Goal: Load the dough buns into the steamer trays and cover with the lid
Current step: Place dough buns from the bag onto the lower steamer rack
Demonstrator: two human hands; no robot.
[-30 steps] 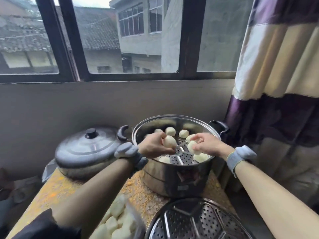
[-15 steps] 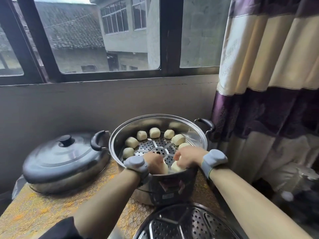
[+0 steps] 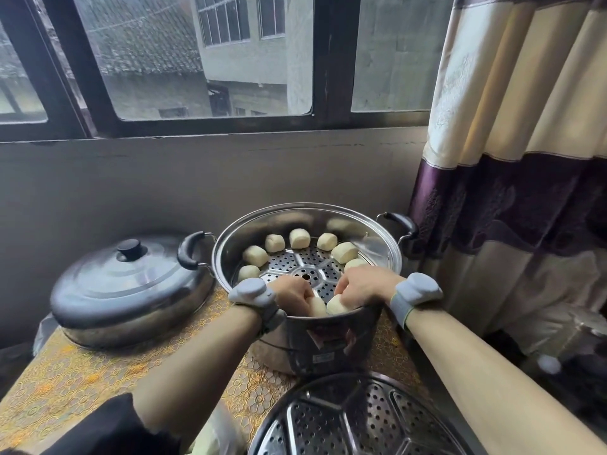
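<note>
Below a dark-framed window and beside a cream-and-purple curtain, a tabletop under a gold floral cloth carried a shiny round steel steamer pot. Its domed lid with a black knob sat just to the left, and a spare tray lay in front. Smooth pale dough buns ringed the far edge of the perforated tray inside the pot. At the near rim, the left hand had its grip curled round one bun, and the right hand had its grip curled round a second bun.
</note>
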